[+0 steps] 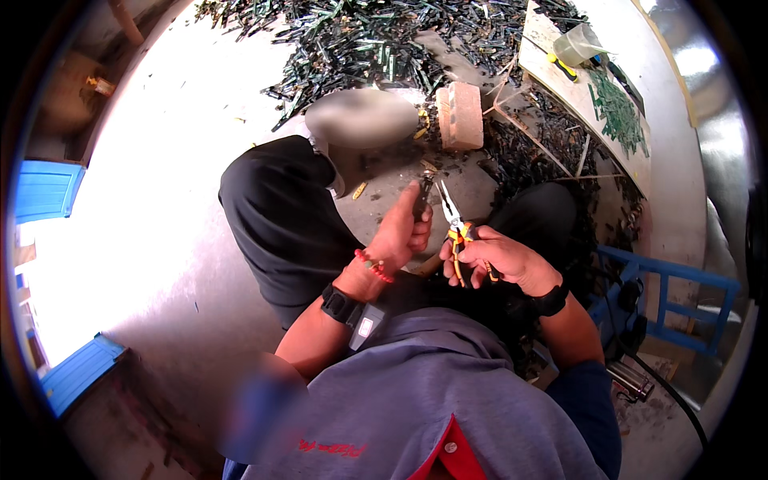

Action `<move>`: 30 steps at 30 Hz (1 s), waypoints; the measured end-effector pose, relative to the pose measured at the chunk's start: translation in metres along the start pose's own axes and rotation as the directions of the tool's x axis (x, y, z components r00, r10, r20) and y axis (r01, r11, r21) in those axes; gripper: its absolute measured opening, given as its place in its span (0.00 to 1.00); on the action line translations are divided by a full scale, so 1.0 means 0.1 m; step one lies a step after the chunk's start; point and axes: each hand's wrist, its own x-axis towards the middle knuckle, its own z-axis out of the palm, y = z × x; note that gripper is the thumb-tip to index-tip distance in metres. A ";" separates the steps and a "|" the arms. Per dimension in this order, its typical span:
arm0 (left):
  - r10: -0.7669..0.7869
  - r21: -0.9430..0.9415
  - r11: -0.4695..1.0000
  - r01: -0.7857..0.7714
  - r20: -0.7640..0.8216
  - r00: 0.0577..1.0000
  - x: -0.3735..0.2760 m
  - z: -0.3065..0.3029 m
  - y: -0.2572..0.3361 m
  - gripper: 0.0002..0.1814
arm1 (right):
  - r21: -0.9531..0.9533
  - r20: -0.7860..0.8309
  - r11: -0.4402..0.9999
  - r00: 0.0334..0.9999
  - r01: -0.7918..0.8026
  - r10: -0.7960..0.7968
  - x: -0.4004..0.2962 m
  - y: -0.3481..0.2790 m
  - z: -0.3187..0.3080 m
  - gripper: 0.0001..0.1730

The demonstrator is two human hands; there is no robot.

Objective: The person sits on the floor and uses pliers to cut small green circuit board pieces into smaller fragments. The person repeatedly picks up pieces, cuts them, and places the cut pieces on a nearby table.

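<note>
My left hand [403,231], with a red bead bracelet at the wrist, grips a small dark piece [423,195] that stands up from the fist. The hand partly hides it, so its exact kind is unclear. In my right hand [501,257] is a pair of pliers [452,211] with orange-and-black handles. Their long jaws point away from me and stand slightly apart, beside the dark piece with nothing visible between them. Both hands are between my knees, above the grey floor [390,207].
Beyond my knees lies a heap of dark and greenish strips [384,54], near a brick [465,117]. A board [606,150] at right bears green strips [618,114], a yellow-and-black screwdriver [562,67] and a plastic cup [577,45]. A blue frame [666,276] stands beside me.
</note>
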 end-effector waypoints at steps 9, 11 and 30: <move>0.015 -0.001 1.000 -0.015 0.001 1.000 -0.02 0.01 0.02 0.29 | 0.376 0.168 0.926 0.984 -0.017 -0.050 0.11 0.09 0.11 0.18; 0.006 -0.014 1.000 -0.006 0.001 1.000 -0.01 0.00 0.02 0.28 | 0.402 0.191 0.916 0.978 -0.001 -0.082 0.15 0.11 0.12 0.19; 0.039 -0.011 0.999 -0.041 -0.143 0.989 -0.06 0.10 0.05 0.25 | 0.456 0.185 0.887 0.968 0.070 -0.171 0.24 0.13 0.19 0.17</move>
